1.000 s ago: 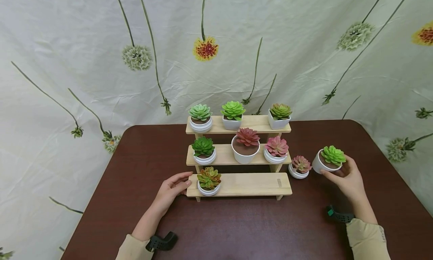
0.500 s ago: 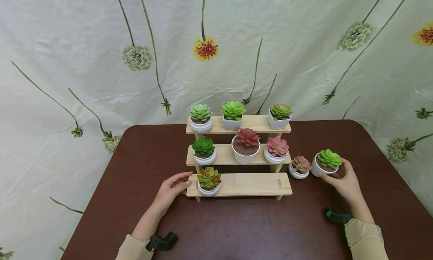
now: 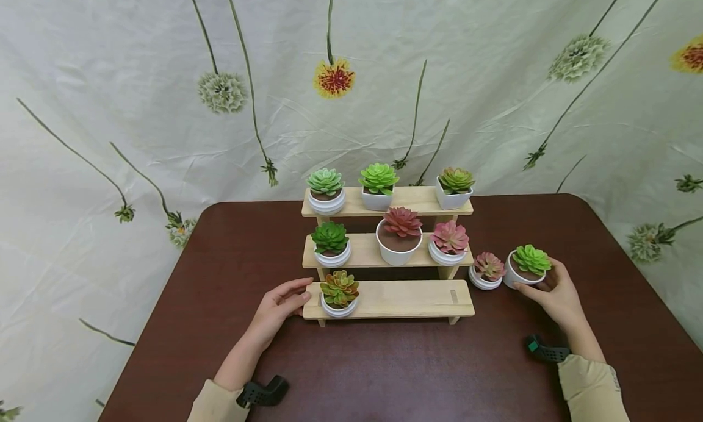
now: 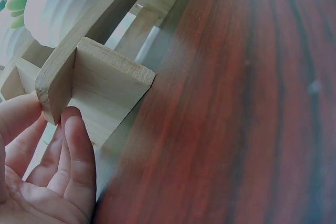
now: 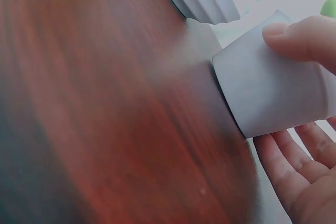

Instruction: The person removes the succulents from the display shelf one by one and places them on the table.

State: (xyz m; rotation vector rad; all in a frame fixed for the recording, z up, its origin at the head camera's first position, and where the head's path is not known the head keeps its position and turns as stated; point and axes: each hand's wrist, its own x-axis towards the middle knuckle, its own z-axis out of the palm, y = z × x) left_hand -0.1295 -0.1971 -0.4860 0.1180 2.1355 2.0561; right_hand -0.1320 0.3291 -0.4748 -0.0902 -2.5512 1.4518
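Note:
My left hand [image 3: 277, 307] pinches the left end of the lowest tier of a three-tier wooden plant stand [image 3: 409, 300]; in the left wrist view thumb and fingers sit on either side of the shelf board [image 4: 55, 85]. On the right, my right hand [image 3: 560, 297] grips a round white pot [image 3: 522, 282] with a bright green succulent [image 3: 531, 259]. The right wrist view has the thumb on one side of this smooth pot [image 5: 273, 82], fingers on the other, its base against the tabletop. Just left of it stands a small ribbed pot with a pink succulent [image 3: 489, 267].
Green succulents in white pots line the top tier [image 3: 409, 197]. The middle tier [image 3: 362, 257] bears a dark green, a dark red and a pink one. An orange-green succulent [image 3: 339, 289] occupies the lowest tier's left. A flower-printed cloth [image 3: 483, 99] hangs behind the dark brown table [image 3: 384, 373].
The right hand has moved the bright green succulent's pot left, close beside the small pink one, and it now stands more upright. The left hand stays at the stand's end.

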